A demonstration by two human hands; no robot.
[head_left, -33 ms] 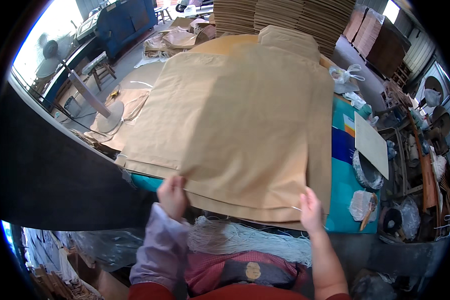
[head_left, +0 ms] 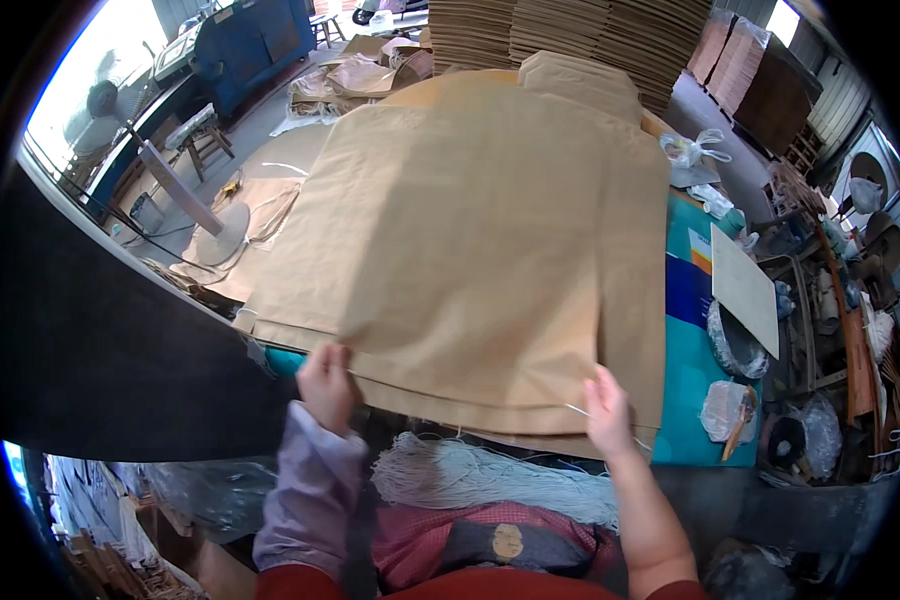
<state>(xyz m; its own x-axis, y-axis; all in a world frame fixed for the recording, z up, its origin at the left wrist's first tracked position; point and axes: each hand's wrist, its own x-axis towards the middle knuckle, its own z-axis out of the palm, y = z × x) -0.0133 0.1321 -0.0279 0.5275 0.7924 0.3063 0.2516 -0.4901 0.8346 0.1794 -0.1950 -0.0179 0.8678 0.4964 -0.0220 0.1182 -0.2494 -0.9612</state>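
A large brown kraft paper sheet (head_left: 480, 270) lies on top of a stack of similar brown paper (head_left: 635, 290) on the table. My left hand (head_left: 327, 385) is closed on the sheet's near left corner. At the near right corner, my right hand (head_left: 607, 408) pinches the paper edge, its thumb upward. A short length of white cord (head_left: 576, 409) runs from my right fingers along the near edge, and a bit of white shows beside my left fingers. Whether the cord passes under or through the paper is hidden. The sheet puckers slightly near my right hand.
A bundle of white cords (head_left: 495, 480) hangs before my lap. Right of the paper, a teal table cover (head_left: 685, 420) holds a pale board (head_left: 743, 290), a tape roll (head_left: 735, 340) and a wooden-handled tool (head_left: 738, 425). A fan (head_left: 185, 190) stands left; cardboard stacks (head_left: 560, 40) rise behind.
Both hands have shifted a little to the left, and the top sheet's near edge has moved left with them. More of the paper beneath shows along its right side.
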